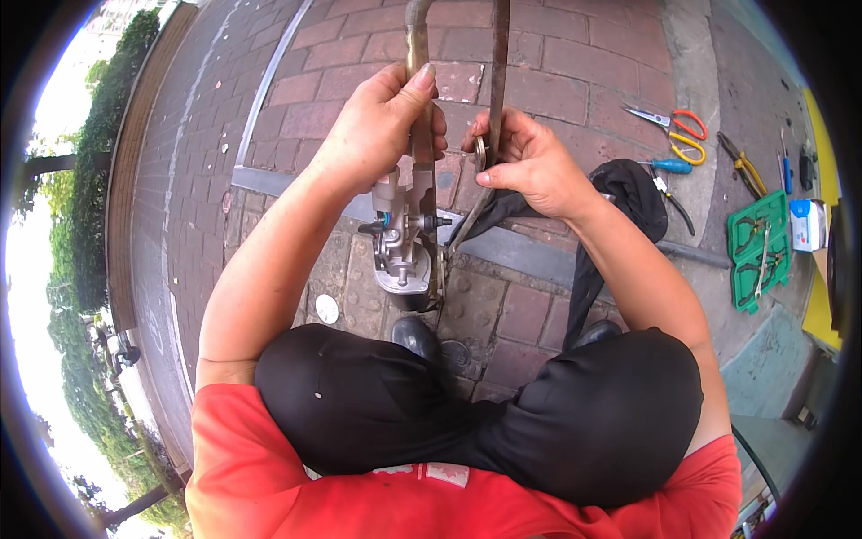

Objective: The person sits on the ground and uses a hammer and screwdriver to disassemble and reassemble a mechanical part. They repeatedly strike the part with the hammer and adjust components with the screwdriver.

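Note:
My left hand is closed round a worn metal tube, with the thumb lying along its front. Below that fist, a silver machine body with small fittings and a rounded dark base is upright between my feet. My right hand is at a second, darker metal bar, its thumb and fingers closed about the bar's lower part. A small flat metal piece shows at those fingertips. From there a thin rod slants down toward the machine. A black cloth lies beside my right wrist.
Orange-and-yellow-handled scissors, a blue screwdriver and pliers lie on the right. Farther out are an open green tool case and a small white-and-blue box. A metal strip crosses the brick paving.

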Available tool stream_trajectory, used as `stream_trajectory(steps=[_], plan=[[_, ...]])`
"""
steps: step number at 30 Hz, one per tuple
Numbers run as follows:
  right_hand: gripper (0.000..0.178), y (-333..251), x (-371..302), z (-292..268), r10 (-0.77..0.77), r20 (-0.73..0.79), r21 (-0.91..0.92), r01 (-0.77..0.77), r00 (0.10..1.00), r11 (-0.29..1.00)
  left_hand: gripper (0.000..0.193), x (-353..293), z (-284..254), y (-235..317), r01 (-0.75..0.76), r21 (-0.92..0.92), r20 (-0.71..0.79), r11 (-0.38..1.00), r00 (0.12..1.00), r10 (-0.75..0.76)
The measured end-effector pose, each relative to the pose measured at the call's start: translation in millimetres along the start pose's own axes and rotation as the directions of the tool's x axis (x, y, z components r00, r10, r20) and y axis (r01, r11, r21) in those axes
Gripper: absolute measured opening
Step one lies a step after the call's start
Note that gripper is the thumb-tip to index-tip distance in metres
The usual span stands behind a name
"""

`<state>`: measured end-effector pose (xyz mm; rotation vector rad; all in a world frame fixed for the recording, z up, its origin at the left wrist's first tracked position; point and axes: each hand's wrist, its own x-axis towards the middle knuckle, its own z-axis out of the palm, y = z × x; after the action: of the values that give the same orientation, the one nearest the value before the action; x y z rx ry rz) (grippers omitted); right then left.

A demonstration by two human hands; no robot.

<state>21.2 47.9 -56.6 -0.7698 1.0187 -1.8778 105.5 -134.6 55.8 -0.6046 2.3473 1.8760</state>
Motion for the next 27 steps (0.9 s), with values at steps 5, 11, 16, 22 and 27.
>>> stream_trajectory(steps=[5,11,16,22,27], plan=[[0.047,7.0,3.3,-13.7,0.019,0.041,-0.008,-0.019,0.999,1.000,0.035,2.8,2.1,0.4,0.004,0.001,0.012,1.000,1.000,-0.004],[0.030,4.2,10.9,-14.3,0.215,-0.092,0.157,-0.199,0.972,0.967,0.035,7.8,1.5,-1.7,0.010,-0.014,0.021,1.000,1.000,-0.009],[0.039,-6.0,14.9,-4.1,0.362,-0.094,0.035,-0.361,0.927,0.932,0.036,11.1,0.2,-3.8,0.006,-0.023,0.002,1.000,1.000,-0.006],[0.050,-6.1,1.7,10.2,0.511,0.072,0.076,-0.516,0.856,0.853,0.037,11.9,-3.6,-4.1,0.032,-0.020,-0.023,0.999,0.999,-0.032],[0.075,1.3,-2.9,7.2,0.334,0.120,-0.066,-0.329,0.935,0.942,0.036,12.8,-1.9,-4.1,0.024,0.003,-0.024,1.000,0.999,-0.024]])
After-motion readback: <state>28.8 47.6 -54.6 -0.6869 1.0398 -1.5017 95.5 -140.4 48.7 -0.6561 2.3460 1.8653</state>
